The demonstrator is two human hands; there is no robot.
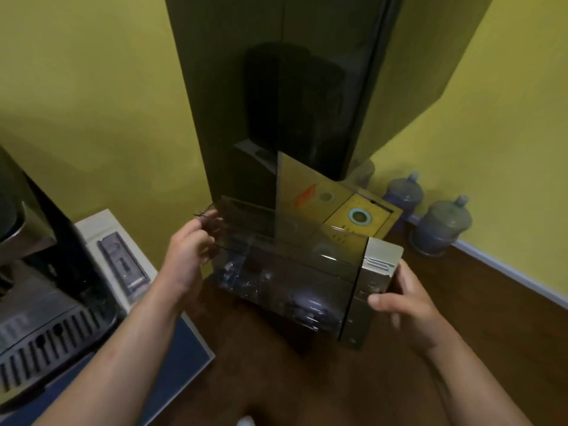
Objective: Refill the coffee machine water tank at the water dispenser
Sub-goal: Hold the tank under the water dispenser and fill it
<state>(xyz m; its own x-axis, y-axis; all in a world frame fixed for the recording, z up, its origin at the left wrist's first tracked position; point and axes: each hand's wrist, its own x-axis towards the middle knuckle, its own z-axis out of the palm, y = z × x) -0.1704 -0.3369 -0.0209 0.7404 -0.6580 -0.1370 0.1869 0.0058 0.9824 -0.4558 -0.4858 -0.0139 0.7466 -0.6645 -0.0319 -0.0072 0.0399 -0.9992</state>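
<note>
Between the two hands, held in the air above a dark wooden floor, is the water tank: a smoky, see-through box with a silver-grey end block on the side of the right hand. The right hand's fingers are clamped on that block, the thumb lying across its near face and the rest wrapped behind its far edge. The left hand grips the opposite end, its fingers curled over the tank's thin upper rim; whether they press the inside wall cannot be told through the tinted plastic. The tank sits roughly level, tilted slightly down toward the viewer. A flat tinted lid panel stands upright from the tank's middle, just beyond both sets of fingers.

Directly beyond the tank rises a tall dark water dispenser, its recess showing above the lid. Left of the left hand's fingers, a coffee machine with a slotted drip grille stands on a pale counter. Beyond and right of the right hand's fingers, two large blue water bottles stand on the floor against the yellow wall. Motion blur softens fine detail.
</note>
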